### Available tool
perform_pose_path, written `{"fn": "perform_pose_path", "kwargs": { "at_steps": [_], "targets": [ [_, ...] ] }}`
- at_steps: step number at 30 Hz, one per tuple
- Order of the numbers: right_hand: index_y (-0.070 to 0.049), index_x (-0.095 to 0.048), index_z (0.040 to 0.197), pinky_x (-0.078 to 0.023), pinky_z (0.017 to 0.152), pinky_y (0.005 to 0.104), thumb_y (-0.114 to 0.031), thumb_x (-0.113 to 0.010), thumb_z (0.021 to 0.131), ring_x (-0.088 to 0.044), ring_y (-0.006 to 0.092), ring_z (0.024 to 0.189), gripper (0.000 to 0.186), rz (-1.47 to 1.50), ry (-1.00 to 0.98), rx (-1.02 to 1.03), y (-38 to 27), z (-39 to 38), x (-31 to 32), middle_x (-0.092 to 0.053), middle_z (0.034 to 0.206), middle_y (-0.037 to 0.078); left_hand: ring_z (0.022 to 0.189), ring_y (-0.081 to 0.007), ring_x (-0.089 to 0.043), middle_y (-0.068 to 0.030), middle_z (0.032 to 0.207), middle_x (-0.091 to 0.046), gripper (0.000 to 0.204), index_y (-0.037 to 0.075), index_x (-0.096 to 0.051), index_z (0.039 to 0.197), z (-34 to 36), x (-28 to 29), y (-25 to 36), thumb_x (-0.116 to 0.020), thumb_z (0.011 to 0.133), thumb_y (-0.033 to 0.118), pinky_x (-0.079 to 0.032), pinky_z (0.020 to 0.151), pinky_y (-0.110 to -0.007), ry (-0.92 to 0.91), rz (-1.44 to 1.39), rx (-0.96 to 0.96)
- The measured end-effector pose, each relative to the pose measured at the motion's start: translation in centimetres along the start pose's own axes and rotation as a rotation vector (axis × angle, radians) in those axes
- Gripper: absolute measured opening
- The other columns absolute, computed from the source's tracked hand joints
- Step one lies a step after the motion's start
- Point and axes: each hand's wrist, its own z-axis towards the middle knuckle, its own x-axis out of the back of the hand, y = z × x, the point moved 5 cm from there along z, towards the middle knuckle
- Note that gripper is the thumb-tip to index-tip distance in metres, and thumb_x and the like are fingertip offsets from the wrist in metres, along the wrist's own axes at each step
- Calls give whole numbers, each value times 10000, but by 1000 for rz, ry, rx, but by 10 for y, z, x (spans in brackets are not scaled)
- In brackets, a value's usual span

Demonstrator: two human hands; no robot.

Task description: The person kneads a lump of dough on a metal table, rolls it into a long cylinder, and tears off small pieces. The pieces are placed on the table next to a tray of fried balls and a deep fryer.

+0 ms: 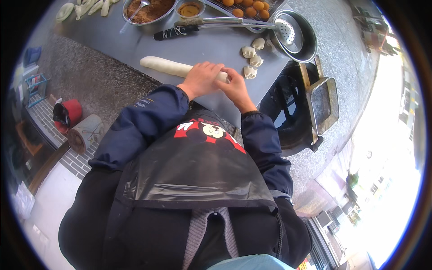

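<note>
A long pale roll of dough [165, 65] lies on the steel table, its right end under my hands. My left hand [203, 80] is wrapped over the dough near that end. Close beside it, my right hand [236, 87] has its thumb and fingers closed around the tip of the roll. The fingertips of both hands nearly meet there, and they partly hide the dough between them. To the right of my hands, several small pieces of dough [256, 60] sit in a cluster near the table's right edge.
A perforated skimmer [284, 32] rests across a metal pot [310, 42]. Behind are a bowl of brown powder [155, 10] with a spoon, a small bowl [190, 9] and a tray of fried balls [249, 8]. A dark fryer [281, 108] with a wire strainer [323, 105] stands right.
</note>
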Motion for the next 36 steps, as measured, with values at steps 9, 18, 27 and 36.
{"fn": "perform_pose_path", "kwargs": {
  "at_steps": [9,18,27,36],
  "targets": [
    [15,-649,1177,-490,744,223,-98,-753,835,-599,75,885,374,204,-41,-158,-25,-25,11,-645,979,22,888,-262,-611,-56,907,-643,341,105,-584,961,9,-22,-8,-731,721,299,-482,733,-406,-158,208,92],
    [-32,-590,1308,-520,932,376,-50,-745,841,-596,278,1170,492,-846,404,627,-37,2,41,-588,1276,144,1042,-294,-590,-98,1067,-600,577,83,-571,1127,-4,0,-19,-858,660,265,-481,878,-405,-201,193,135],
    [38,-590,1290,-505,745,236,-132,-761,820,-586,80,855,528,282,-64,-74,-14,-2,-22,-635,974,27,958,-298,-618,-100,1057,-639,545,69,-594,1135,-11,13,-20,-837,670,215,-497,830,-410,33,-112,-17],
    [42,-627,1197,-509,747,239,-90,-749,820,-606,83,852,417,249,23,-145,-14,-7,-20,-663,972,34,924,-276,-630,-81,976,-668,276,105,-587,926,-5,-6,-16,-729,738,249,-479,742,-411,-172,130,138]
  ]
}}
